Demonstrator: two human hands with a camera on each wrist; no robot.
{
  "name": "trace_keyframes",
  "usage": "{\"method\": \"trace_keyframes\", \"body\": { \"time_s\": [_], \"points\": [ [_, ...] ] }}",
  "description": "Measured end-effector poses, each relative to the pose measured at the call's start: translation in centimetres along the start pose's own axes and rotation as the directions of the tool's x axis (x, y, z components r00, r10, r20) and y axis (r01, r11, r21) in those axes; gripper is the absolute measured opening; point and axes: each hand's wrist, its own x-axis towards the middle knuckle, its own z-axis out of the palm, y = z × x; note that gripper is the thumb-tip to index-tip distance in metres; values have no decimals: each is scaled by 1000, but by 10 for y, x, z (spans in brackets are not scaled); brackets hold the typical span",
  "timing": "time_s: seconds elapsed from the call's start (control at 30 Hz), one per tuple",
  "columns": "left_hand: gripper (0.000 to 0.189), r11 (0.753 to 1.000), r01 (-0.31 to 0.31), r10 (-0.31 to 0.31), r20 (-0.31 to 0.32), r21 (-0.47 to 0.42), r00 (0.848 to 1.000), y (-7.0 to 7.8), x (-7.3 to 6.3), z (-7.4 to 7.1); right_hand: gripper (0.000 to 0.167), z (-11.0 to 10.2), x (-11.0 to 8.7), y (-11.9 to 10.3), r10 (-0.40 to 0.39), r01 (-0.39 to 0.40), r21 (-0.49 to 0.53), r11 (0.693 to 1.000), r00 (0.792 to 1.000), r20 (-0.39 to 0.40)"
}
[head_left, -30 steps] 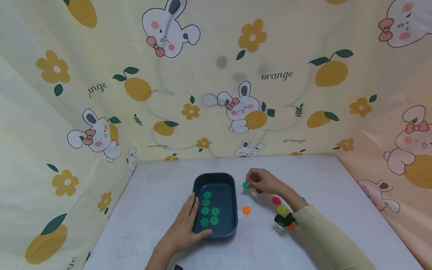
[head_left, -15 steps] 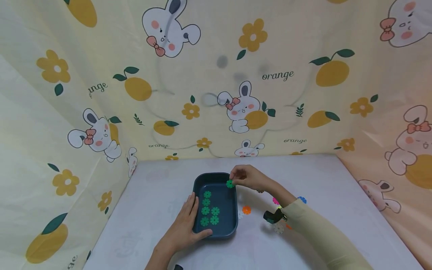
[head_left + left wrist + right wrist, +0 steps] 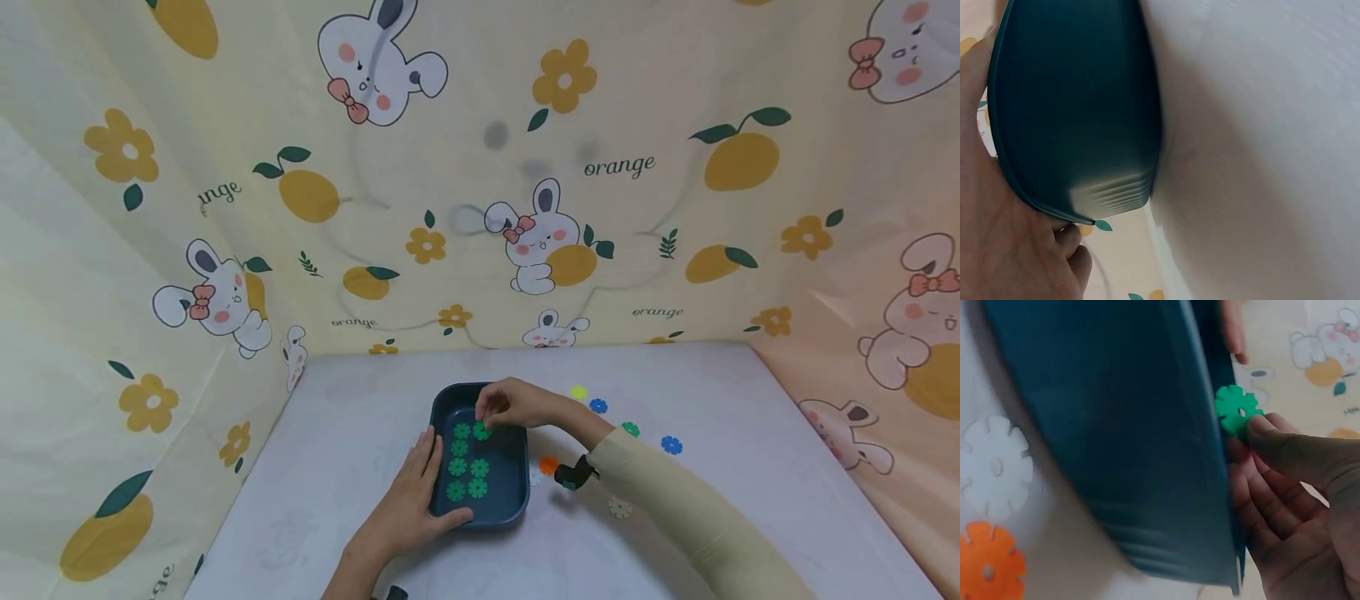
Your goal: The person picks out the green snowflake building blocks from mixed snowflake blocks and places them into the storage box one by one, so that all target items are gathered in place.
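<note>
A dark blue rectangular tray [image 3: 517, 500] stands on the white table, with several green flower-shaped plastic discs [image 3: 457, 467] lying in its left half. My left hand [image 3: 405, 500] holds the tray's near left corner, fingers along the left side and thumb over the near rim. In the left wrist view the hand [image 3: 1016, 244] lies against the tray rim. My right hand [image 3: 521, 403] is over the tray's far right part and pinches another green disc [image 3: 1235, 409] between thumb and fingers. That disc is just right of the farthest disc in the tray.
Right of the tray lie an orange disc [image 3: 548, 466] and a whitish disc [image 3: 997, 465]. Farther right are a yellow disc [image 3: 578, 392], two blue discs [image 3: 672, 445], a green disc [image 3: 630, 429] and a pale disc [image 3: 619, 507]. A printed curtain [image 3: 420, 275] encloses the table.
My right hand has carried the pinched green disc leftward from the table, across the right rim and into the tray area. My left hand and the tray have stayed in place.
</note>
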Motion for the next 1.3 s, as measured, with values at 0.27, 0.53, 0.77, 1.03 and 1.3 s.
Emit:
{"method": "trace_keyframes", "body": {
  "time_s": [0.27,0.53,0.77,1.03,1.3],
  "points": [
    [124,1000,-7,7,8,-5,1000,0,0,-1,11,13,20,6,34,-23,-124,992,995,91],
    [125,1000,5,-5,14,10,1000,0,0,-1,11,20,29,6,103,-72,-226,971,987,126],
    [126,1000,5,-5,15,30,1000,-1,1,0,10,24,29,-2,149,-107,-256,961,977,152],
    [127,999,3,-4,13,44,1000,0,0,-1,11,25,29,0,142,-102,-282,954,982,126],
    [125,997,-12,11,8,82,1000,1,0,-2,11,21,23,1,63,-41,-243,969,995,83]
  ]
}}
